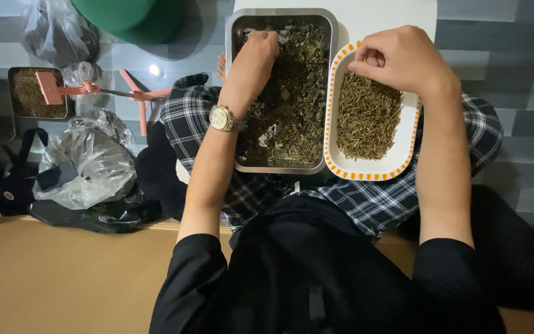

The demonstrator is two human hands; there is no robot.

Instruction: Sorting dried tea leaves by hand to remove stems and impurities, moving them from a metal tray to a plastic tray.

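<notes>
A rectangular metal tray (279, 167) rests on my lap, filled with dried dark green leaves and stems (298, 105). My left hand (251, 62), with a gold wristwatch (222, 117) on the wrist, reaches into the tray's far left part, fingers curled down among the leaves. Whether it grips any I cannot tell. Beside the tray on the right lies a white oblong dish with an orange dashed rim (366, 174), holding a heap of thin yellowish stems (366, 114). My right hand (400, 59) hovers over the dish's far end, fingers pinched together; what it pinches is hidden.
On the grey tiled floor to the left lie crumpled clear plastic bags (88, 164), a small metal tray of dried plant bits (32, 93) with a pink scoop (57, 89), and pink-handled scissors (137, 96). A green round object (131, 18) sits at the top. A white surface (378, 15) lies beyond the trays.
</notes>
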